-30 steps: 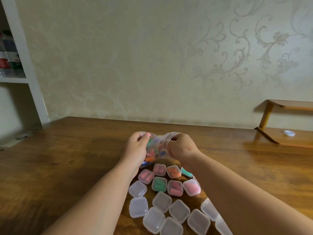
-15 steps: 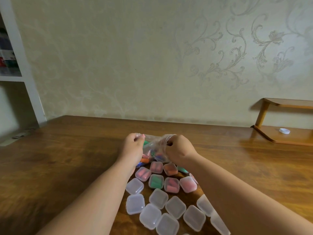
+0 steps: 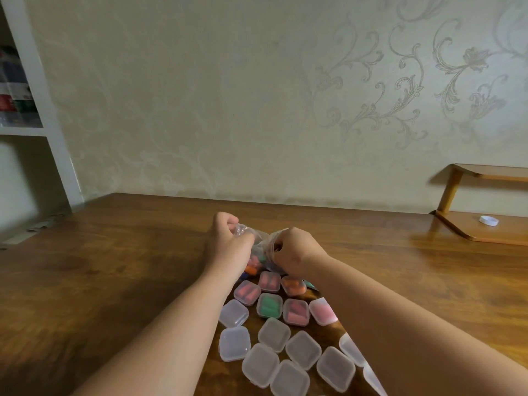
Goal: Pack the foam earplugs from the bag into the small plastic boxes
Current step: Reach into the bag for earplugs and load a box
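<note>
Broad wooden counter [image 3: 114, 281] beneath everything. Mid-counter, toward the near edge: clear plastic bag [image 3: 258, 245], thin, limp and probably slippery, held between both hands. Left hand [image 3: 228, 244] clenched on the left side of the bag's mouth; right hand [image 3: 297, 252] pinching the right side. Best gripped at the rim and pulled apart gently. Just nearer, small plastic boxes [image 3: 274, 334]: stiff, light, likely to skate if nudged; far rows filled, near rows apparently empty. Foam earplugs [image 3: 251, 267] inside the bag: featherlight, squashy, prone to rolling; best pinched singly at mid-body.
</note>
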A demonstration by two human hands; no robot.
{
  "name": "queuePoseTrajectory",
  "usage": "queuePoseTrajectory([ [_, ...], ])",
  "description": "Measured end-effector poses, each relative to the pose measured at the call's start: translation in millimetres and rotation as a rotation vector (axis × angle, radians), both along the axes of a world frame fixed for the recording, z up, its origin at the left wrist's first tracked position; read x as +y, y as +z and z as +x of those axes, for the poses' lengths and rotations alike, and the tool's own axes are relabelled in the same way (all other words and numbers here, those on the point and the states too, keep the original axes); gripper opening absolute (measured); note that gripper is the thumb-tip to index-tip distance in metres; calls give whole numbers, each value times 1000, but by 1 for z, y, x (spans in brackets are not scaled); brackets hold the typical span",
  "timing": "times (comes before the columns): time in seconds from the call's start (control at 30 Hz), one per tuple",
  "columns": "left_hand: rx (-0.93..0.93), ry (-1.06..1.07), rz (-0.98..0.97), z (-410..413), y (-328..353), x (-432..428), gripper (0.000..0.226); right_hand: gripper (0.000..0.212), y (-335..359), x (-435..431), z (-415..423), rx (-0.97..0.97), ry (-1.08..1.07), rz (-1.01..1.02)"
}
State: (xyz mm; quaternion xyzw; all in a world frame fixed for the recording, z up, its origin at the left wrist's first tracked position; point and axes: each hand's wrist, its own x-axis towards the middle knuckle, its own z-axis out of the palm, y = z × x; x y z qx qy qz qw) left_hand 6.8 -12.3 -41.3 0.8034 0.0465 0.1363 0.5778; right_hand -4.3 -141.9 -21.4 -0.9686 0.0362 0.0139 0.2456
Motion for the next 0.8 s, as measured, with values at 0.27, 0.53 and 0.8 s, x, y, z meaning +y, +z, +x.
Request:
queuePoseTrajectory([
  [0.27,-87,43,387,-7,1,-1,31,23,3,5,-1,5,68,-91],
  [0.53,8,-84,390,-9,1,-4,28,24,12,11,-3,133,117,-168],
  [0.8,25,-46,465,-7,0,-2,29,19,3,0,2,-91,-28,80],
])
